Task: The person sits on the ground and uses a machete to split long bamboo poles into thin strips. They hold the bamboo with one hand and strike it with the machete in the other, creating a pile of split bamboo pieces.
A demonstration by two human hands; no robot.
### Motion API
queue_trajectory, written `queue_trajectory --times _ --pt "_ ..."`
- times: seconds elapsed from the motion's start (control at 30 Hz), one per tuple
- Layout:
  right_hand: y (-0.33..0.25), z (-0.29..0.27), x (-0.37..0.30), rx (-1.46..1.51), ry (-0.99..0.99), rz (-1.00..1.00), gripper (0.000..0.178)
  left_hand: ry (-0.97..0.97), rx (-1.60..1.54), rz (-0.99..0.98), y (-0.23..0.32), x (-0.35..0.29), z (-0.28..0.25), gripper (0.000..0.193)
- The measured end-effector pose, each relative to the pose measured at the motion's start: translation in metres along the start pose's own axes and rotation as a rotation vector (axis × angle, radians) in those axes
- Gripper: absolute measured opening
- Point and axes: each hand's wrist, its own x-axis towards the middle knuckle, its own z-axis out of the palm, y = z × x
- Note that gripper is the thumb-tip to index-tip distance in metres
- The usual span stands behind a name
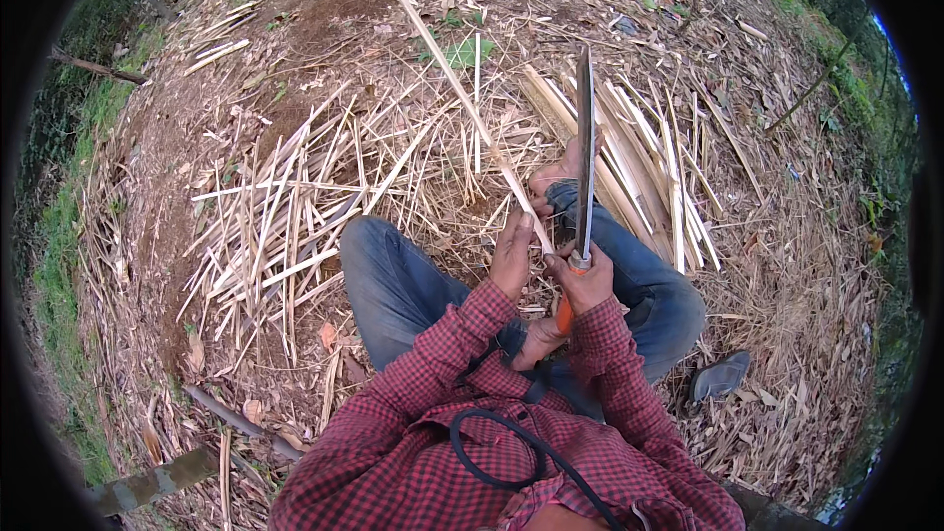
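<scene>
My left hand (513,254) is closed around the near part of a long, pale split strip (460,93) that looks like bamboo. The strip slants away to the upper left. In my right hand (587,281) is a machete (586,147) with an orange handle, its long dark blade pointing away from me, nearly straight. The strip's near end reaches the right thumb, close to the base of the blade. Both hands are close together above my crossed legs. The fingers partly hide the handle and the strip's near end.
A tangled pile of thin split strips (280,221) lies to the left. Wider strips (629,157) are stacked at the right, beside my bare foot (557,173). A dark shoe (720,377) sits by my right knee. Dry leaves and shavings litter the ground.
</scene>
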Motion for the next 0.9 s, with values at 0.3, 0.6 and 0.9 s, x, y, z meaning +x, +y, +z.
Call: queue_trajectory --times 0.3,0.6,0.9 --pt "-0.014 -0.076 0.020 -0.620 -0.033 -0.194 0.023 0.092 1.421 1.116 0.162 0.052 -0.071 0.030" --pt "-0.052 -0.122 0.050 -0.813 -0.139 -0.194 0.027 -0.748 1.815 0.248 0.136 0.080 -0.149 0.036" --pt "-0.066 -0.105 0.055 -1.190 0.047 -0.235 0.033 -0.246 0.216 -0.620 0.064 0.002 -0.125 0.022"
